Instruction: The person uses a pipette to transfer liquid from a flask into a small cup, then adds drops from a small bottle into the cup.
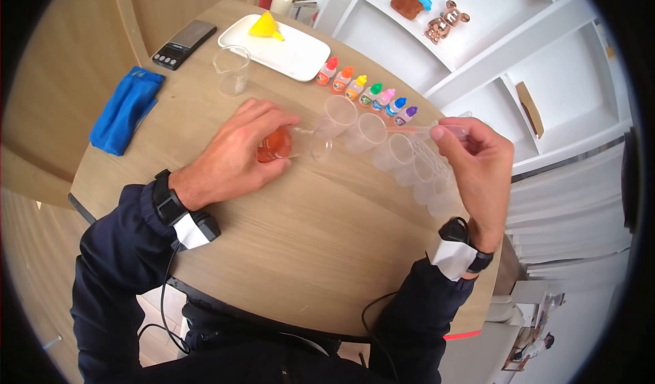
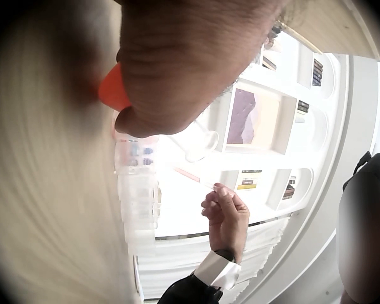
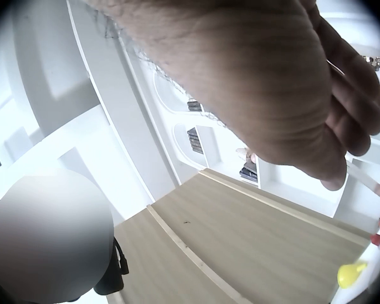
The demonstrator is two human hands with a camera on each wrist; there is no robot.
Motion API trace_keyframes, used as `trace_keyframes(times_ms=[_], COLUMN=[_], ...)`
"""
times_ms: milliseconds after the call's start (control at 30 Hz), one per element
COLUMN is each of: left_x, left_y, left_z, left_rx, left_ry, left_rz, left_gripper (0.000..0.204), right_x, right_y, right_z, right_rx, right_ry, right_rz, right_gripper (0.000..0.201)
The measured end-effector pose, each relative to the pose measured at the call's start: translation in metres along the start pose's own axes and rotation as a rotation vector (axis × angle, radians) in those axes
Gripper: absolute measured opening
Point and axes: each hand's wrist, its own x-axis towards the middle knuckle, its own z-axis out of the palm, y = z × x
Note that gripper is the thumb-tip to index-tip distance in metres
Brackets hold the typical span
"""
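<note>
My left hand (image 1: pixel 235 152) grips a clear conical flask (image 1: pixel 300 143) with orange-red liquid (image 1: pixel 274 145) in its base. In the left wrist view that liquid shows as an orange patch (image 2: pixel 114 88) beside the palm, and the flask's glass rim (image 2: pixel 206 149) stands out beyond it. Pinched between thumb and fingers of my right hand (image 1: pixel 481 159) is a clear plastic dropper (image 1: pixel 409 130). Pinkish-red liquid fills part of its stem (image 2: pixel 187 174). The dropper's tip is over a row of several clear plastic cups (image 1: pixel 368 133), right of the flask's mouth.
Several small dye bottles (image 1: pixel 370 95) with coloured caps line the table's far edge. A white tray (image 1: pixel 300 53) carries a yellow funnel (image 1: pixel 265 26). Behind my left hand are an empty glass beaker (image 1: pixel 233 70), a digital scale (image 1: pixel 183 45) and a blue cloth (image 1: pixel 126 111).
</note>
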Motion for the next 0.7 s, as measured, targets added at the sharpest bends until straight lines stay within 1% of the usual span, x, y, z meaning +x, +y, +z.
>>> trace_keyframes(times_ms=[67,267,467,567,633,667,700], left_x=[0.0,0.0,0.0,0.0,-0.001,-0.002,-0.002], left_y=[-0.001,-0.001,-0.001,-0.001,-0.002,-0.002,-0.003], left_z=[0.0,0.0,-0.001,-0.001,-0.001,-0.001,-0.001], left_rx=[0.002,0.007,0.009,0.01,0.005,0.012,0.02], left_ry=[0.005,0.007,0.01,0.006,-0.001,0.002,0.004], left_rz=[0.005,0.002,0.002,-0.003,-0.015,-0.006,0.002], left_gripper=[0.055,0.056,0.055,0.054,0.054,0.054,0.054], right_x=[0.003,0.006,0.006,0.001,-0.003,-0.007,-0.013], right_y=[0.001,0.007,0.007,-0.003,-0.009,-0.014,-0.026], right_z=[0.005,0.01,0.008,0.006,0.002,0.0,-0.002], right_rx=[-0.045,-0.098,-0.098,-0.055,-0.012,0.011,0.025], right_ry=[-0.027,-0.012,-0.046,-0.02,0.01,0.024,0.035], right_rz=[0.003,-0.055,-0.047,-0.001,-0.003,-0.004,0.032], right_gripper=[0.018,0.014,0.015,0.017,0.018,0.019,0.02])
